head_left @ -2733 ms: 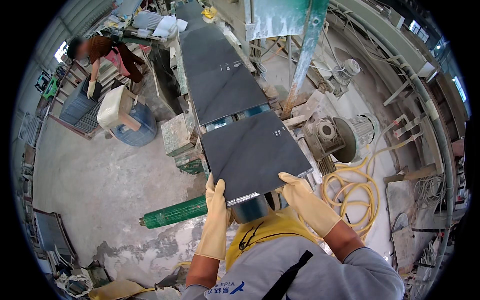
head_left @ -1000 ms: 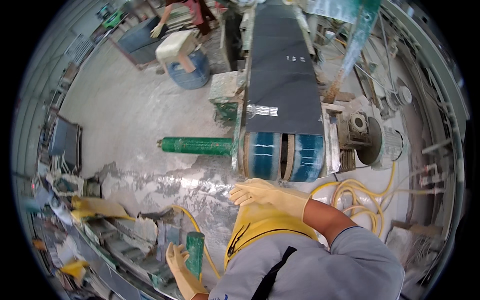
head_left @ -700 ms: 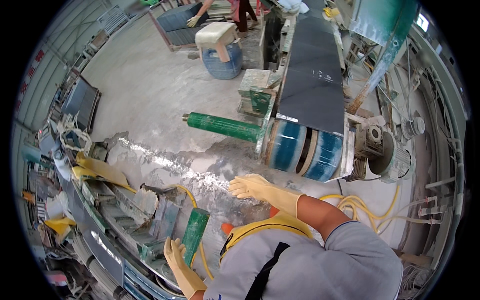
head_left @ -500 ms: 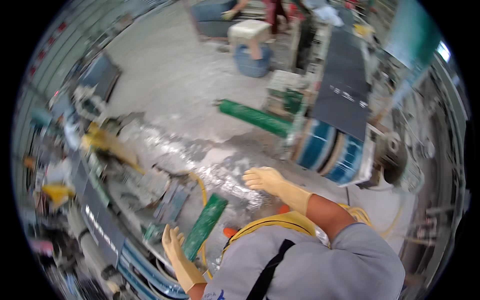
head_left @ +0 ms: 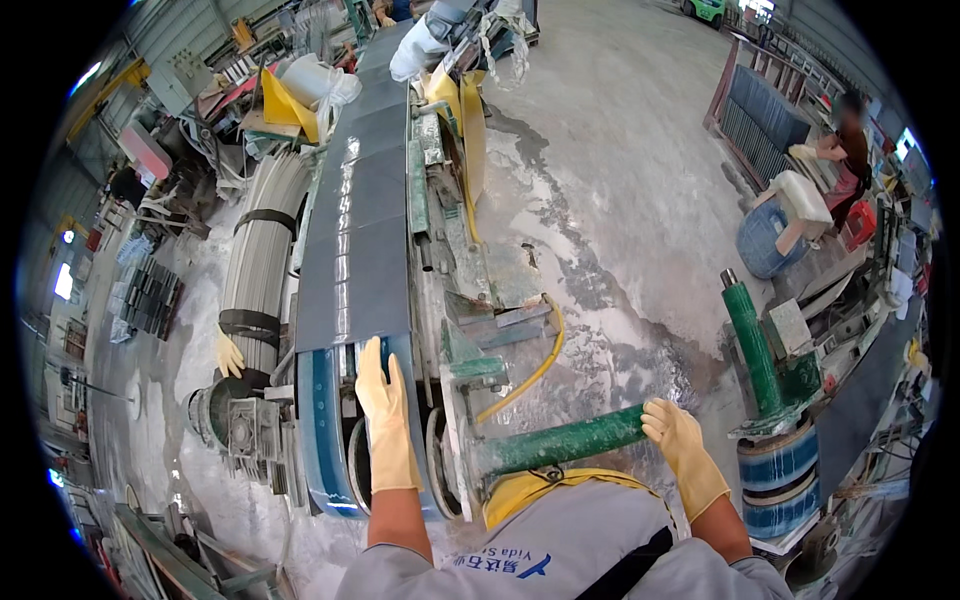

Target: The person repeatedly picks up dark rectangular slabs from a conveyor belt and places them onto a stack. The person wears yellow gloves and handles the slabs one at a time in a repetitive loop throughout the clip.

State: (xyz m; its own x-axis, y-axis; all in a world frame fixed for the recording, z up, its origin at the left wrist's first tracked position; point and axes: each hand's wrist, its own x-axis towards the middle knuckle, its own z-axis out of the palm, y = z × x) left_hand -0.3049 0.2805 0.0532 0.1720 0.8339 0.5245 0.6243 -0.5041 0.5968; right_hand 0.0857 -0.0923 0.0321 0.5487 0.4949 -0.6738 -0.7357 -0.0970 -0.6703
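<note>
My left hand (head_left: 385, 415), in a cream rubber glove, stretches its fingers over the blue belts (head_left: 326, 430) of a conveyor. Its fingertips lie near the front edge of a dark grey stone slab (head_left: 355, 290); whether they touch it I cannot tell. At the free end of a green roller (head_left: 570, 440), my gloved right hand (head_left: 680, 445) has its fingers curled against the roller. The roller sticks out sideways from the conveyor frame (head_left: 458, 430), in front of my yellow apron (head_left: 530, 490).
More dark slabs run along the conveyor, beside a strapped bundle of pale strips (head_left: 265, 230). A loose glove (head_left: 229, 356) rests near a motor (head_left: 245, 430). At right stand another green roller (head_left: 752, 345), a blue barrel (head_left: 768, 245) and a co-worker (head_left: 848, 150). A yellow hose (head_left: 540, 370) crosses the wet floor.
My view has swung left toward the slab-laden conveyor, which now stands close before me. My left hand has come over its belts, and my right hand has come to the green roller's end.
</note>
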